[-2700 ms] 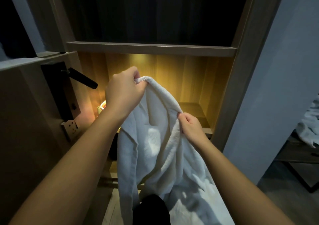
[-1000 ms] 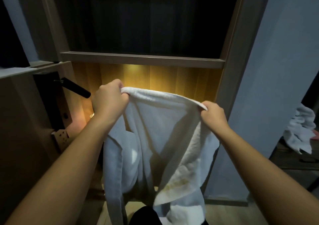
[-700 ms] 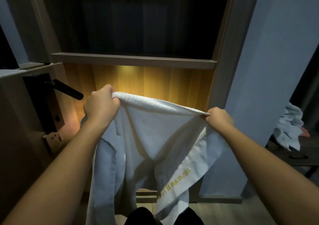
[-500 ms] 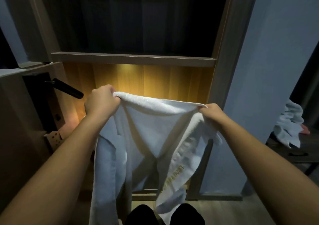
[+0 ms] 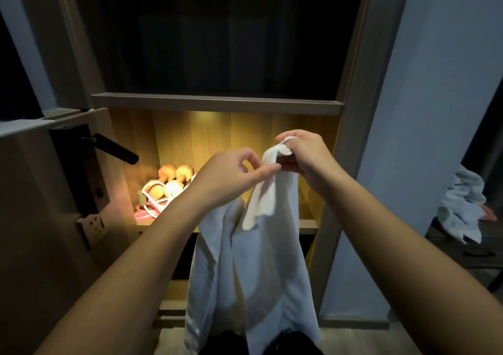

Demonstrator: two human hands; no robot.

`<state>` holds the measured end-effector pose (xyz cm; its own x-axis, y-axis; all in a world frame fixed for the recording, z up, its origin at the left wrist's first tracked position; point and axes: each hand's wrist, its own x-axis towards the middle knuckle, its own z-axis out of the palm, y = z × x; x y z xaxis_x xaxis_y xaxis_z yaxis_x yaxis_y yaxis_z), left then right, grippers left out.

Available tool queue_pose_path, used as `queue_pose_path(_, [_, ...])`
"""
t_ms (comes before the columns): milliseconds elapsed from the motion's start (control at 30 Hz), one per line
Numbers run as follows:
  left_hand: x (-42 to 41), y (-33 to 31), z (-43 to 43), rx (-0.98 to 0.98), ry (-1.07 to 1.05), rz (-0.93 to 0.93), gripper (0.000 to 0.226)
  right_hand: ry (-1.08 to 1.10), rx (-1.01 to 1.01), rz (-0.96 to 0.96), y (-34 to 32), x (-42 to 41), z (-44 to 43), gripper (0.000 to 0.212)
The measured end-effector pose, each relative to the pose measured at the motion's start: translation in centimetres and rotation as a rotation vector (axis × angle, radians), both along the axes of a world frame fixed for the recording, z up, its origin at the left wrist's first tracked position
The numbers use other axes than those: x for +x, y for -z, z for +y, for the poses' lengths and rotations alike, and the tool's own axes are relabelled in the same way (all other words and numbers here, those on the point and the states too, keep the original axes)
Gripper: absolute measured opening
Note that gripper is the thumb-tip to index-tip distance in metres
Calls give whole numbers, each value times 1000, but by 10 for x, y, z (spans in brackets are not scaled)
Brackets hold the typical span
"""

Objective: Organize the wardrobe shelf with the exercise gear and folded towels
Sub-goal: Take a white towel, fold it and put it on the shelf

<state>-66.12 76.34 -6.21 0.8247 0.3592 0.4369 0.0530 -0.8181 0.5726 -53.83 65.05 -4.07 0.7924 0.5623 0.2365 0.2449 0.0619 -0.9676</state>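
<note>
white towel hangs lengthwise in front of the lit wardrobe shelf, top corners bunched together. right hand curled, fingers clamped on the gathered corners; left hand just beside it, thumb and forefinger pinching the edge, other fingers loosely bent. dumbbells and a coiled jump rope sit at shelf's left. second towel heaped far right

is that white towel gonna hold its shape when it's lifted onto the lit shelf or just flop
Probably flop: the white towel hangs limp in long folds from the right hand and left hand. It looks light, since fingertip pinches carry it. Its terry surface likely grips rather than slips.
</note>
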Motion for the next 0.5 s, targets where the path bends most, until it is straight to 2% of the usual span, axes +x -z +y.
queue_pose_path(100, [1, -3, -8, 127, -30, 106, 38, 50, -62, -81, -1, 6, -4, 18])
queue_pose_path(233, [8, -2, -28, 211, -30, 167, 52, 101, -91, -124, 7, 10, -4, 17])
queue_pose_path(367, [17, 4, -34, 267, -150, 149, 29, 84, -88, -116, 11, 14, -7, 20])
queue_pose_path(433, [16, 4, -25, 261, -222, 141, 29, 84, -31, -76, 11, 17, -15, 23])
queue_pose_path(500, [12, -1, -13, 240, -240, 95, 31, 123, -74, -107, 11, 23, -25, 23])
